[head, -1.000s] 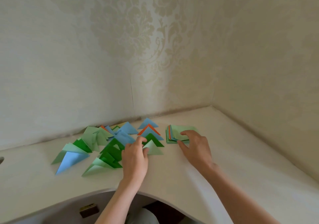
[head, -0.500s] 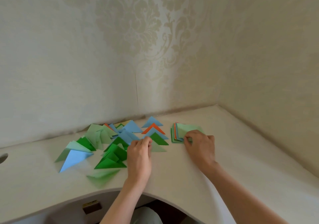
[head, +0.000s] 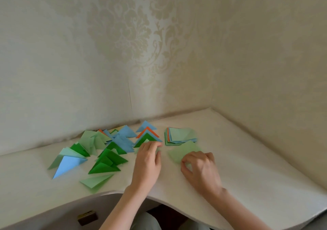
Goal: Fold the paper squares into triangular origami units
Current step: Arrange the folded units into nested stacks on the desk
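One cam only, head-worn, so no 2nd view is sharing anything. It's looking forward and down from above the person's own arms, facing a room corner w/ pale damask wallpaper [head: 123,35]. It's sitting close: left hand [head: 147,160] and right hand [head: 200,167] are filling the lower centre, forearms entering from the bottom edge. The curved white desk top [head: 247,159] is stretching beyond and right of the hands; wide-angle bending at edges.

Left hand [head: 147,160] flat; right hand [head: 200,167] fingers [head: 184,162] pinching.
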Motion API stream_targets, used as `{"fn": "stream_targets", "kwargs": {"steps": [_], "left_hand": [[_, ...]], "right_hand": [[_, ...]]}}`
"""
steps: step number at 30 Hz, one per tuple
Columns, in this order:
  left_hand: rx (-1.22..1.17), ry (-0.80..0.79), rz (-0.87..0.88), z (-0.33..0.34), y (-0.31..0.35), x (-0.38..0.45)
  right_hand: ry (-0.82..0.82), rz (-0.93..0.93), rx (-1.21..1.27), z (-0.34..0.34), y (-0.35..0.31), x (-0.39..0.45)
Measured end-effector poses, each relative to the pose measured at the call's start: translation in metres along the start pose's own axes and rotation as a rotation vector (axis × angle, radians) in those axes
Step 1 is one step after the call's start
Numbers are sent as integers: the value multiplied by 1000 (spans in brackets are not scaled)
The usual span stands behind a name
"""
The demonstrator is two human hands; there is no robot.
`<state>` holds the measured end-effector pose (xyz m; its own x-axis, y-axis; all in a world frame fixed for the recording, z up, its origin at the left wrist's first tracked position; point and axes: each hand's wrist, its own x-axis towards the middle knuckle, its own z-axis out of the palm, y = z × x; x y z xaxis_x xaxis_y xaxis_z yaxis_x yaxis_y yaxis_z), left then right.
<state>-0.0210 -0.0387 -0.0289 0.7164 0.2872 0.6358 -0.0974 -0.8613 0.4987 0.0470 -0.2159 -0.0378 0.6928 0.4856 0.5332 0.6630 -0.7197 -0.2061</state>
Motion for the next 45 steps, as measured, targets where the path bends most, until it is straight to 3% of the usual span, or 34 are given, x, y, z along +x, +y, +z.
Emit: {"fn": "stream_targets", "kwargs": {"steps": [5,7,18,26,30,39,45], "left_hand": [[-175,-285,-5,15,10,-10],[-169,-321,-18,20,9,-14],[-107,-239,-88,35,20,-2],[-203,-252,-238,39,17,1],[-227,-253,-234,34,15,-1],[-317,-263,-253,24,16,-5],[-227,-223,-143,23,16,-7]], "right_hand": [[-47,52,42,2,0,-5],[-52,73,95,1,1,-6],[-116,268,415,2,4,7],[-270,385,426,2,4,16],[-308,373,463,0,8,18],[-205,287,375,2,6,7],[-299,253,275,2,5,13]]}}
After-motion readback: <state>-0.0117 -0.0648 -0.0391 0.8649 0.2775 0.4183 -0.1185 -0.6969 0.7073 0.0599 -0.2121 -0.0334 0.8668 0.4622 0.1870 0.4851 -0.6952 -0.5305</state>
